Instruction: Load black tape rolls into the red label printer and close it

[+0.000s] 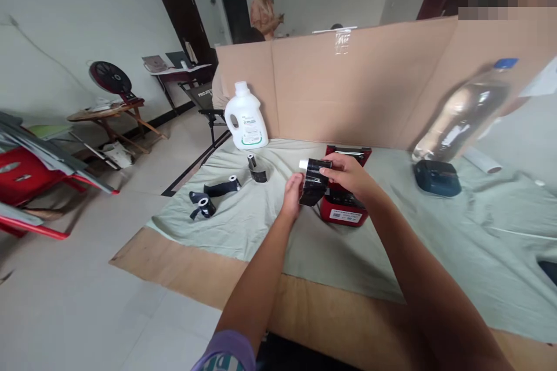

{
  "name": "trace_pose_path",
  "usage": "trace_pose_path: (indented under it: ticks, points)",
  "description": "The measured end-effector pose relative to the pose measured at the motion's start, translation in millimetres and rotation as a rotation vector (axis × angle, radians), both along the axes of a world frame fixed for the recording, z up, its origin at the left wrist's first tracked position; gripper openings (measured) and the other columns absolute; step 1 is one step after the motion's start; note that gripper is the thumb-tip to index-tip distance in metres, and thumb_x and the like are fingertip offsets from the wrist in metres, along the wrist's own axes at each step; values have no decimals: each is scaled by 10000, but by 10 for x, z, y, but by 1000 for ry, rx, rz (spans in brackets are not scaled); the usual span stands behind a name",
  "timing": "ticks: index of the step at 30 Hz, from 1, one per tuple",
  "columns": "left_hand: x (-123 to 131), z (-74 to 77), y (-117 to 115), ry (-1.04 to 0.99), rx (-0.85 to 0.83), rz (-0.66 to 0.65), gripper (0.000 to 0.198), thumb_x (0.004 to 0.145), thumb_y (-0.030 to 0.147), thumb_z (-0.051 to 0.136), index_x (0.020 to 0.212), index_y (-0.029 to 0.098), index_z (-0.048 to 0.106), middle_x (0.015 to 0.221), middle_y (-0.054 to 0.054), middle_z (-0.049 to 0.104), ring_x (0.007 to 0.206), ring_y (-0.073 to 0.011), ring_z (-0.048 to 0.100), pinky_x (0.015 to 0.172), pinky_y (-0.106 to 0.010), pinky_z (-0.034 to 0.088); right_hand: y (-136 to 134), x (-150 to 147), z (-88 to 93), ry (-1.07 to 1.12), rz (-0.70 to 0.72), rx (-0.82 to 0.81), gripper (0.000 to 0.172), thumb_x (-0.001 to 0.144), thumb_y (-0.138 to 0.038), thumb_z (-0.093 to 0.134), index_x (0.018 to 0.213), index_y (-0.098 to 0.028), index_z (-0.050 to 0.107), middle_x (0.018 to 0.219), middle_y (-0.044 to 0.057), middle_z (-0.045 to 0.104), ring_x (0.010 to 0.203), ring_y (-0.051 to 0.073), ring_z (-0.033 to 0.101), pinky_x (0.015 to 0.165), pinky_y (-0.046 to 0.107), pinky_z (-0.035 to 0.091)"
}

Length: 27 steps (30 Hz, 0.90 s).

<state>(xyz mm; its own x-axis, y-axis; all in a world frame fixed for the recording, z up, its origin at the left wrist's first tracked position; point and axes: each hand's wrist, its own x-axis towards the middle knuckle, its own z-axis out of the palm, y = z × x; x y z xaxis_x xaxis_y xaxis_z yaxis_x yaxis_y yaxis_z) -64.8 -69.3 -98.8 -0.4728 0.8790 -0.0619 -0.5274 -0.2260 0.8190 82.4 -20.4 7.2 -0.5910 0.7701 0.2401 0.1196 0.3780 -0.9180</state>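
Both of my hands meet at a glossy black roll (315, 177) with a white end, held above the cloth near the middle of the view. My left hand (294, 192) grips its lower left side, where a black strip hangs down. From the upper right, my right hand (346, 174) has its fingers closed on the roll. Just behind and below sits a red device (343, 215) with a white label, its lid raised. Left on the cloth lie dark rolls: one (206, 206) partly unwound, another (234, 182) with a trailing strip, a third (257, 172) standing.
A white jug (249, 122) stands before a cardboard screen (322, 87). Rightward are a dark blue device (437, 178), a large clear bottle (467, 113) and a white tube (482, 160). A person (263, 8) stands behind the screen. The board's front edge (183, 252) shows below the cloth.
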Motion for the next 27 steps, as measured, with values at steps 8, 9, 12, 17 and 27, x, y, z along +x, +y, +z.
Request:
trace_pose_path:
  ticks: [8,9,12,17,27]
  points:
    - [50,360,-246,1160,156,361,710,783,408,742,1413,198,490,1373,-143,590,1277,-284,558,1051,-399,462,-31,-50,-200,28,-147,-5,152,744,-290,683,859,-210,623,835,15,703,771,192,653,732,328,500]
    - [96,375,-256,1250,127,397,777,755,369,760,1442,184,448,1395,-159,563,1310,-301,529,1079,-420,447,-45,-85,-219,37,-137,-14,147,738,-286,684,840,-208,613,828,12,698,774,190,651,736,325,496]
    - [223,330,-245,1307,47,498,749,767,278,707,1442,145,411,1366,-188,562,1295,-309,540,1085,-447,453,-96,-161,-260,3,-119,2,130,721,-251,686,787,-208,582,803,-3,684,777,183,641,730,308,471]
    - [291,208,-227,1245,-49,516,639,794,254,665,1391,169,454,1324,-166,622,1227,-298,610,1032,-428,497,-177,-175,-231,-148,-156,92,130,723,-177,688,816,-204,602,824,-2,686,777,175,630,716,289,448]
    - [413,218,-279,1277,240,423,535,903,391,591,1371,172,453,1291,-162,616,949,-207,656,912,-395,516,243,444,110,-488,-131,219,115,818,-193,629,855,-173,737,811,18,736,749,175,646,685,269,440]
